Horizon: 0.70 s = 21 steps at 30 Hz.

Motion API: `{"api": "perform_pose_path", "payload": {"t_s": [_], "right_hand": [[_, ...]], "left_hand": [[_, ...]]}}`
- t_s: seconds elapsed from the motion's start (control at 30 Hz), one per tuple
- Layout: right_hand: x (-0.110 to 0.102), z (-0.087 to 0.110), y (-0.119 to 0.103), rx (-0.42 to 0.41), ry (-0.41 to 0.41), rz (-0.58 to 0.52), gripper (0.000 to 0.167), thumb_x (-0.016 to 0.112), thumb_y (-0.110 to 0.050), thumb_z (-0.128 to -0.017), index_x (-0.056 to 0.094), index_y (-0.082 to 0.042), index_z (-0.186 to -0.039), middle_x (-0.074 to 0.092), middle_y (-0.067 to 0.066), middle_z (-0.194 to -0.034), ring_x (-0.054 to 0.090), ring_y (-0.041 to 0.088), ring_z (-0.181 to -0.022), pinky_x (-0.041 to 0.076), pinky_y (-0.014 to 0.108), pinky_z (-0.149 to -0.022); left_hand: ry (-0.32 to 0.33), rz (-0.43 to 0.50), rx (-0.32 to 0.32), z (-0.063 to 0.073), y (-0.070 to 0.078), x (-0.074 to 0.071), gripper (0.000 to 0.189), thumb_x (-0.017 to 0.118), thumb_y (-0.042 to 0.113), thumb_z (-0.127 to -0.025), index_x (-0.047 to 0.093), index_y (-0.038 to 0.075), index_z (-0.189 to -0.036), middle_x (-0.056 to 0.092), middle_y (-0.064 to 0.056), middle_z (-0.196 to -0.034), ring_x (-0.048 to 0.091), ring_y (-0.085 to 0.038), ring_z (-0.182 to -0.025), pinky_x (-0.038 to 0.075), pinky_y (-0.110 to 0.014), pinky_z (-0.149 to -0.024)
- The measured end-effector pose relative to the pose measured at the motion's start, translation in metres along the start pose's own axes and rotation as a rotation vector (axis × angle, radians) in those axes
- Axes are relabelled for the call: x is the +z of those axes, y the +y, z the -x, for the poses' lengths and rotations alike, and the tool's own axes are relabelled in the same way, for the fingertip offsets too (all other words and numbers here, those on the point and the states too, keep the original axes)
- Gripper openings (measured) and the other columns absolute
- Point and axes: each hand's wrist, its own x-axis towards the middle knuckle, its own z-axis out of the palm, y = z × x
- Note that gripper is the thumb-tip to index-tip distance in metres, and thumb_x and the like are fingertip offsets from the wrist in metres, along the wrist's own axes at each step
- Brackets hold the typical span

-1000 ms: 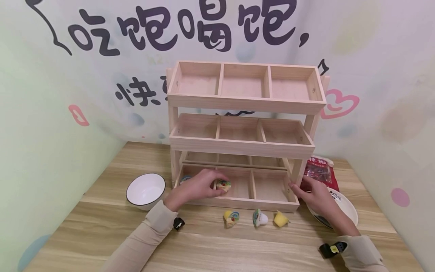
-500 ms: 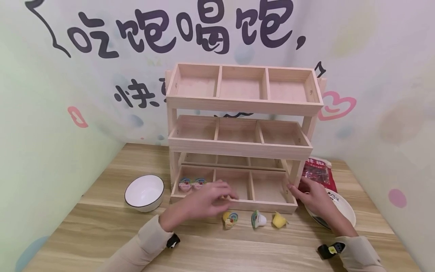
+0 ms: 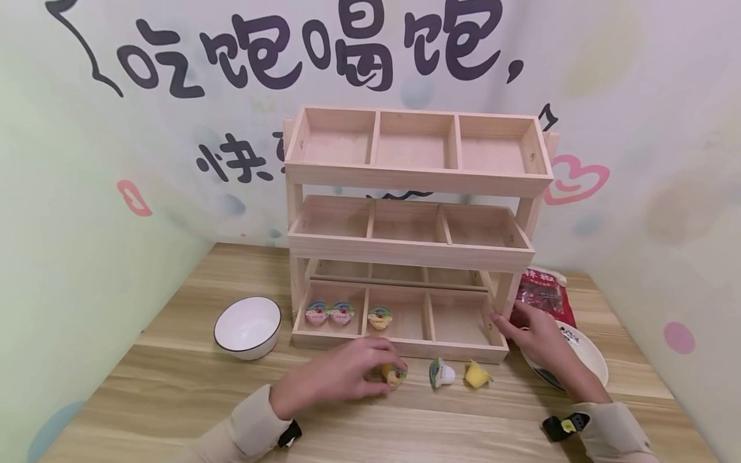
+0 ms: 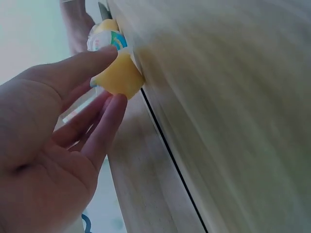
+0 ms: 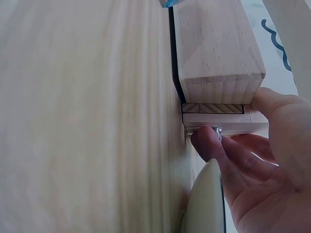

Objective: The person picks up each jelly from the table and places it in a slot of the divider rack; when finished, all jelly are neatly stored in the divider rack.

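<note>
My left hand (image 3: 344, 374) is at the table in front of the wooden shelf (image 3: 399, 347), thumb and fingertips around a yellow jelly cup (image 4: 121, 77). To its right lie a jelly cup with a white base (image 3: 444, 373) and another yellow jelly cup (image 3: 477, 374). Two pinkish-lidded jelly cups (image 3: 341, 314) stand in the bottom tier's left compartment. One yellowish jelly cup (image 3: 379, 317) sits in the middle compartment. My right hand (image 3: 538, 331) grips the shelf's lower right end, with the thumb (image 5: 272, 102) on the tray and fingers at the post.
A white bowl (image 3: 247, 325) with a dark rim stands left of the shelf. Beside my right hand is a plate (image 3: 590, 354), partly under the forearm. A red packet (image 3: 547, 292) lies behind it. The upper tiers (image 3: 417, 172) overhang the bottom tray.
My left hand has let go of the jelly cup in the middle compartment and moved down over the front edge to the yellow one on the table. The right hand has stayed put.
</note>
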Motion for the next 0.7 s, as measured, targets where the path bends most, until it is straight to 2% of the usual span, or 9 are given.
{"api": "perform_pose_path", "payload": {"t_s": [0.1,0.23,0.33,0.47,0.7], "right_hand": [[-0.0005,-0.0003,-0.0005,0.005,-0.006,0.002,0.066,0.068,-0.049,-0.106,0.059,0.0,-0.15,0.075,0.025,-0.129,0.075,0.039,-0.113,0.064,0.056,-0.092],[-0.0005,-0.0004,-0.0007,0.012,-0.01,0.004,0.068,0.066,-0.051,-0.107,0.057,0.0,-0.152,0.074,0.026,-0.132,0.075,0.04,-0.115,0.063,0.057,-0.093],[-0.0002,0.0,0.0001,0.011,-0.008,0.0,0.068,0.067,-0.05,-0.106,0.057,0.0,-0.152,0.074,0.026,-0.131,0.075,0.04,-0.114,0.064,0.057,-0.093],[0.0003,0.0007,0.0006,0.007,-0.006,-0.003,0.067,0.067,-0.049,-0.106,0.058,0.001,-0.15,0.075,0.026,-0.13,0.075,0.039,-0.113,0.064,0.056,-0.092],[0.001,0.0005,0.0005,0.005,-0.004,-0.002,0.067,0.067,-0.049,-0.107,0.058,0.0,-0.151,0.075,0.026,-0.131,0.075,0.041,-0.114,0.064,0.057,-0.093]], "left_hand": [[0.026,0.041,-0.002,-0.0017,-0.0004,0.001,0.023,0.082,0.021,-0.098,0.078,0.014,-0.12,0.076,0.003,-0.125,0.068,-0.008,-0.116,0.055,-0.02,-0.104],[0.049,0.146,-0.031,-0.0029,-0.0011,0.002,0.017,0.082,0.016,-0.098,0.078,0.01,-0.113,0.075,-0.001,-0.116,0.068,-0.005,-0.104,0.058,-0.015,-0.091],[0.052,0.205,-0.054,-0.0028,-0.0012,0.0026,0.016,0.083,0.015,-0.097,0.077,0.008,-0.111,0.073,-0.002,-0.113,0.069,-0.005,-0.101,0.058,-0.013,-0.087],[0.052,0.232,-0.053,-0.0021,-0.0013,0.0042,0.017,0.083,0.015,-0.096,0.075,0.008,-0.11,0.072,-0.002,-0.113,0.07,-0.006,-0.101,0.057,-0.011,-0.086],[0.03,0.263,-0.073,-0.0039,0.0014,0.0061,0.044,0.084,0.023,-0.097,0.067,0.007,-0.135,0.073,-0.001,-0.12,0.069,-0.001,-0.099,0.059,-0.013,-0.085]]}}
